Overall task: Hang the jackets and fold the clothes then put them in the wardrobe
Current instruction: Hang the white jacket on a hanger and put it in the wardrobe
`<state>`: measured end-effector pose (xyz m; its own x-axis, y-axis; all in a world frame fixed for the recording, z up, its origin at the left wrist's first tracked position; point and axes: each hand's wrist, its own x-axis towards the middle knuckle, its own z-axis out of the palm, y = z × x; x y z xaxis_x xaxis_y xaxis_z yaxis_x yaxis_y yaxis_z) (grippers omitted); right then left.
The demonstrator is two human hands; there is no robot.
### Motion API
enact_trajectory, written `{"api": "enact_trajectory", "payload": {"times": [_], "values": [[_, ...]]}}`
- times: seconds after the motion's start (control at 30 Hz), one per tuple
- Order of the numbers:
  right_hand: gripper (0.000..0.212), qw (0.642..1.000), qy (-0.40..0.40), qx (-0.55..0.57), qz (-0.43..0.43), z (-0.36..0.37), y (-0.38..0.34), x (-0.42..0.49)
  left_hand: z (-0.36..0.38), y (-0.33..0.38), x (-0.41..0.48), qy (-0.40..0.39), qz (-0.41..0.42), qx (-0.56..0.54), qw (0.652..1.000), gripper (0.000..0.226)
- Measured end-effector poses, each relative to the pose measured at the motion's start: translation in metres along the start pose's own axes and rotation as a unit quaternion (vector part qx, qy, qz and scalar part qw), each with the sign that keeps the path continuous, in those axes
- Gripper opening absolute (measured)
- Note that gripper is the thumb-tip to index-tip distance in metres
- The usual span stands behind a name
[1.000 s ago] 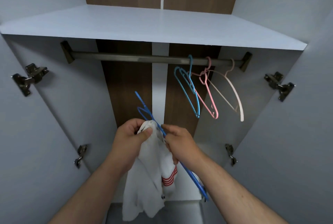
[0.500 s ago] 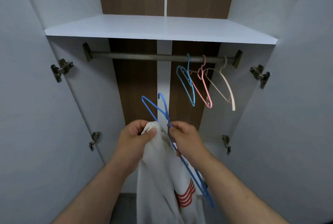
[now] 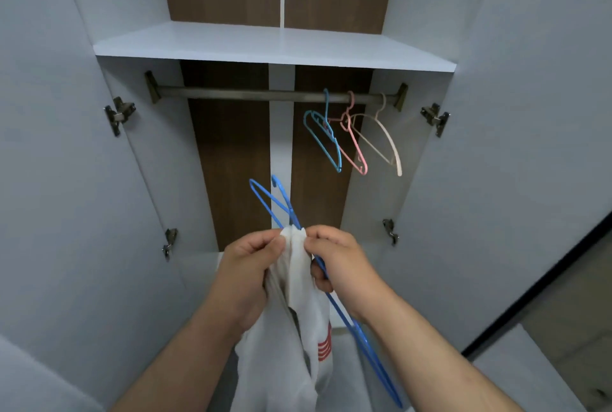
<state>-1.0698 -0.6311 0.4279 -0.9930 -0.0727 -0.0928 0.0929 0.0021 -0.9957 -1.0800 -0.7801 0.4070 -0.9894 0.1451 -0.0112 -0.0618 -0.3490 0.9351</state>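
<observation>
Left hand [image 3: 245,272]: thumb and forefinger are pinched on the top edge of the white garment [image 3: 298,328], and the other fingers are curled round the cloth below. Right hand [image 3: 341,262]: fingertips are pinched on the same edge, just beside the left, with the blue hanger [image 3: 362,338] gripped under the curled thumb. Knuckles are turned up; forearms enter from 7 and 5 o'clock. The held hanger's hook is pointed to 11 o'clock and its far end to 5 o'clock. The garment is hung toward 6 o'clock, before the open wardrobe [image 3: 231,163]. At 1 o'clock, a light-blue hanger [image 3: 326,106], a pink hanger [image 3: 363,164] and a cream hanger [image 3: 399,166] are hooked on the rail [image 3: 231,93].
</observation>
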Motion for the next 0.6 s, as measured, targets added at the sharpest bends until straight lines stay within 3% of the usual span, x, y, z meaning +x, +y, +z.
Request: {"api": "enact_trajectory", "payload": {"times": [0.1, 0.2, 0.27, 0.47, 0.6], "values": [[0.045, 1.0, 0.006, -0.005, -0.022, 0.012, 0.006, -0.033, -0.006, -0.01, -0.023, -0.052, -0.006, -0.027, 0.998, 0.023], [0.031, 0.997, 0.047, -0.046, -0.043, 0.011, 0.009, -0.062, -0.004, -0.019, -0.044, -0.107, -0.02, -0.025, 0.994, 0.033], [0.034, 0.993, 0.083, -0.072, -0.03, 0.006, 0.01, -0.077, 0.002, -0.019, -0.055, -0.139, -0.033, -0.015, 0.99, 0.04], [0.034, 0.989, 0.14, -0.04, -0.002, -0.002, 0.006, -0.112, 0.026, -0.008, -0.083, -0.142, -0.024, 0.135, 0.98, 0.054], [0.031, 0.985, 0.158, -0.069, -0.014, -0.016, 0.002, -0.136, 0.042, -0.008, -0.101, -0.191, -0.03, 0.187, 0.963, 0.051]]}}
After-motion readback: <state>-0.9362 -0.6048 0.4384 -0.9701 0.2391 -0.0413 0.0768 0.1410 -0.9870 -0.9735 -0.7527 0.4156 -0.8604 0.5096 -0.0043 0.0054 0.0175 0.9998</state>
